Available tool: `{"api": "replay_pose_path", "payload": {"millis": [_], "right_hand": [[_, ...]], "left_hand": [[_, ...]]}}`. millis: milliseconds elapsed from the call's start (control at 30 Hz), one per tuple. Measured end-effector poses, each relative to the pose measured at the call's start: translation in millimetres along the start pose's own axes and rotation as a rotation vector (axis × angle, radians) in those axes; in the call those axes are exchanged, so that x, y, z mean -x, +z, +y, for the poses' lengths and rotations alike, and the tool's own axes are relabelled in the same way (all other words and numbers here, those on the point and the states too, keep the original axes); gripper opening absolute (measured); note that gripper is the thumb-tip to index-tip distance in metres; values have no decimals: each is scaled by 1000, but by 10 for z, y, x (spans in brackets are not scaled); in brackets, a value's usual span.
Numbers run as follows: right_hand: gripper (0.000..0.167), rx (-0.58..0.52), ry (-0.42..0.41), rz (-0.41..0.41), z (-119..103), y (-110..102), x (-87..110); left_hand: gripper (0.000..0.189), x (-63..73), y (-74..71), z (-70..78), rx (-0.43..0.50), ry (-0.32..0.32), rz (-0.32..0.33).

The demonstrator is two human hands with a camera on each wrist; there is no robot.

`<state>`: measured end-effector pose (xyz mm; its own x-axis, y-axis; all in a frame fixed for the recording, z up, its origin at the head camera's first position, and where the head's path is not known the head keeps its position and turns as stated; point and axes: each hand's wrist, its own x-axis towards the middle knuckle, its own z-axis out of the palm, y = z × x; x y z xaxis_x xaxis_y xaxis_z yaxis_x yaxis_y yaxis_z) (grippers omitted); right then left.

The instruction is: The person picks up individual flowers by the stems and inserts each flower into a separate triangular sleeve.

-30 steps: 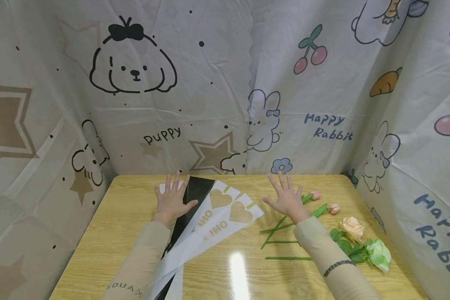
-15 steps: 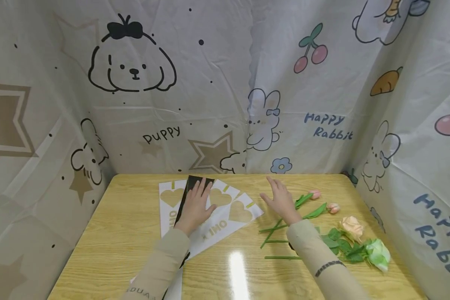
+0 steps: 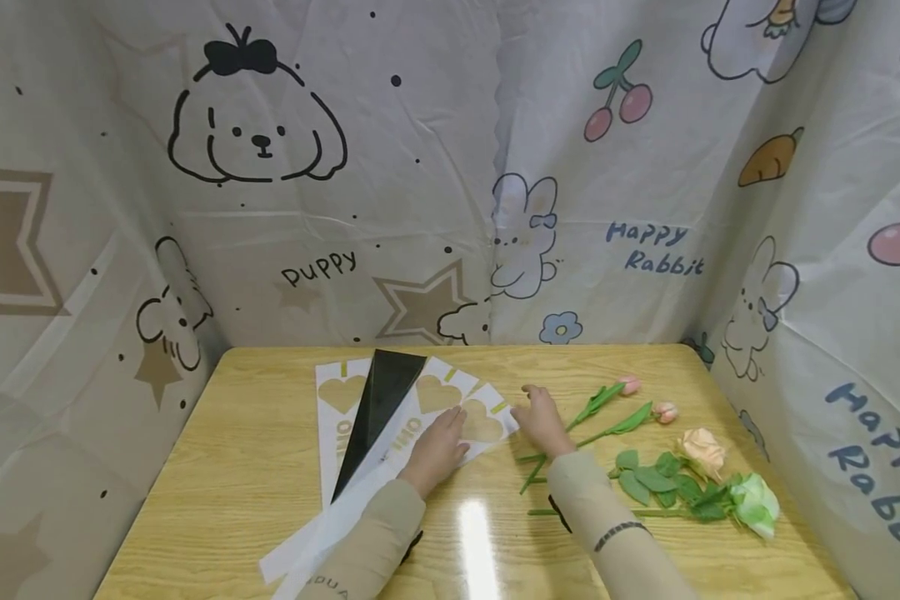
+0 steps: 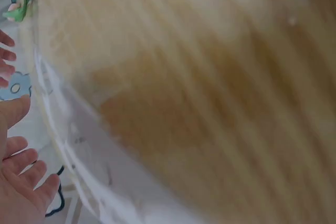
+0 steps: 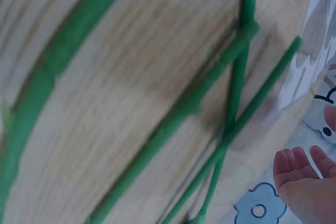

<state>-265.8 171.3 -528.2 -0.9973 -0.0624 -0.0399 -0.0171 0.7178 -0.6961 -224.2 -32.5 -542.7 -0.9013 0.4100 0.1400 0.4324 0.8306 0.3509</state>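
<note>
A fan of white flower sleeves (image 3: 401, 446) with gold hearts and lettering lies on the table, a black panel (image 3: 384, 387) showing among them. My left hand (image 3: 437, 452) reaches over the right side of the fan, fingers extended and close above the lowest heart; its fingers also show in the left wrist view (image 4: 26, 182). At the fan's right corner, my right hand (image 3: 542, 423) hovers with loosely bent fingers and holds nothing. In the right wrist view this hand (image 5: 310, 190) appears beyond the crossed green stems (image 5: 231, 114).
Right of my right hand lie two pink tulips (image 3: 666, 412), a peach rose (image 3: 702, 452) and a pale green rose (image 3: 754, 504), their stems pointing left. The wooden table (image 3: 217, 467) backs onto a printed curtain (image 3: 420, 167).
My left hand has swept rightward across the sleeves, uncovering the black panel and left heart. My right hand has moved left and lower, toward the fan's corner, and its fingers have bent.
</note>
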Motion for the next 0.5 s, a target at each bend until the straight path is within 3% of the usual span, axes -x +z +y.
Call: {"api": "replay_pose_path", "payload": {"millis": [333,500], "right_hand": [[53,44,88,-8,54,181,-6],[53,103,90,2,92,247,-27]], "left_hand": [[46,-34,148,138,27,8,-46],[47,-32,189,165,22,-9,-67]]}}
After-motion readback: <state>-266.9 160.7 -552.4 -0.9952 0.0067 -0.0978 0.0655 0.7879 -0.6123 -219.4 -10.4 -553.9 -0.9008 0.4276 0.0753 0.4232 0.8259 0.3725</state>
